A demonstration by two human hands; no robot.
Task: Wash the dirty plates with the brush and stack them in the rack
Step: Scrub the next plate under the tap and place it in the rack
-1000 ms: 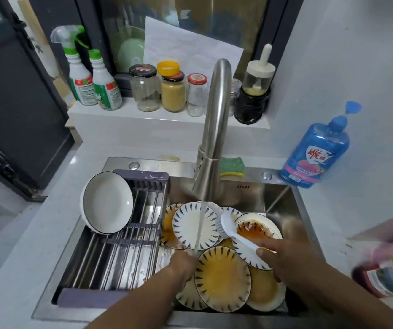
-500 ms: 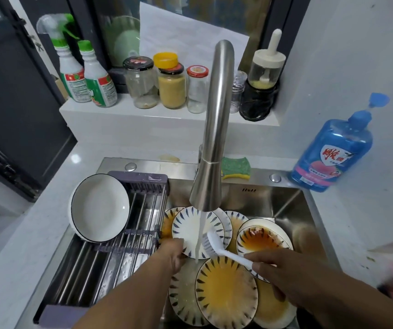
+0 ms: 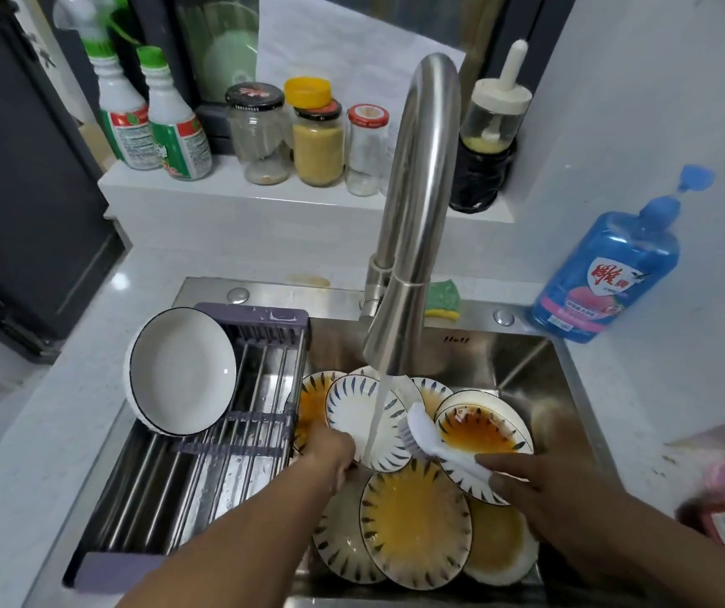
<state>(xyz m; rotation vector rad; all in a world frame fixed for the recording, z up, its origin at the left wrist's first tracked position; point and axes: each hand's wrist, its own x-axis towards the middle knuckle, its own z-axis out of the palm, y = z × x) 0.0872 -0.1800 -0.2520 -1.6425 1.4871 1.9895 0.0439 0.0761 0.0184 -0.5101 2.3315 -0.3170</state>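
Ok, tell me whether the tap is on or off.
On. Water streams from the tap onto the plate that the left hand holds under it.

Home kitchen: steel sink [image 3: 523, 366] with running faucet [image 3: 417, 204], dish rack [image 3: 229, 432], dirty plates [image 3: 415, 524], spice jars [image 3: 317, 133] on ledge, dish soap bottle [image 3: 610, 274].

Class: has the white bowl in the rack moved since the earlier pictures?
No. The white bowl leans in the same far-left corner of the rack as before.
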